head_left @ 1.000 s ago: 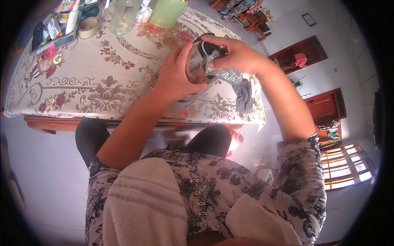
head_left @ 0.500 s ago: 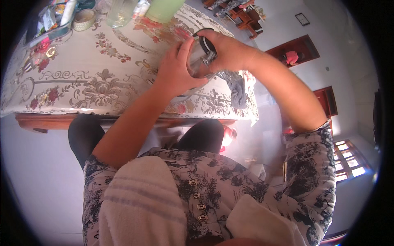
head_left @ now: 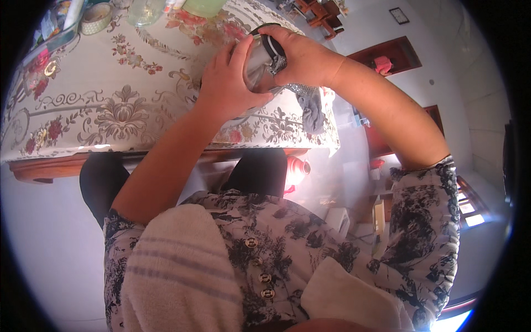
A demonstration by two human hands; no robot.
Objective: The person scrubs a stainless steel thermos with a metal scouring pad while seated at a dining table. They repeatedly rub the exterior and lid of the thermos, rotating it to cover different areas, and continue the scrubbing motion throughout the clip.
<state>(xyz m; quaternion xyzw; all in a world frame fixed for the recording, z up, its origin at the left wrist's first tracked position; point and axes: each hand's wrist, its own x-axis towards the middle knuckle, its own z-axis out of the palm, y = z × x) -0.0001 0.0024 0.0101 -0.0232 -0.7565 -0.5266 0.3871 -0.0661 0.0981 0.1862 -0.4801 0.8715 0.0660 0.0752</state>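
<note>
Near the right edge of the flowery, cloth-covered tabletop point(head_left: 83, 74), the clear, black-rimmed cylindrical jar point(head_left: 257, 63) looks stiff, light and slick, best taken round its wall, where widespread fingers of the left hand point(head_left: 225, 83) grip, while the right hand point(head_left: 307, 60) curls fingers over its rim.

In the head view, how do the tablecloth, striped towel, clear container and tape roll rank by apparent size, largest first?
1. Tablecloth
2. Striped towel, close to the camera
3. Clear container, partly covered
4. Tape roll

On the left, the tablecloth point(head_left: 83, 74) leaves passage; the tape roll point(head_left: 95, 26) blocks beyond.
</note>
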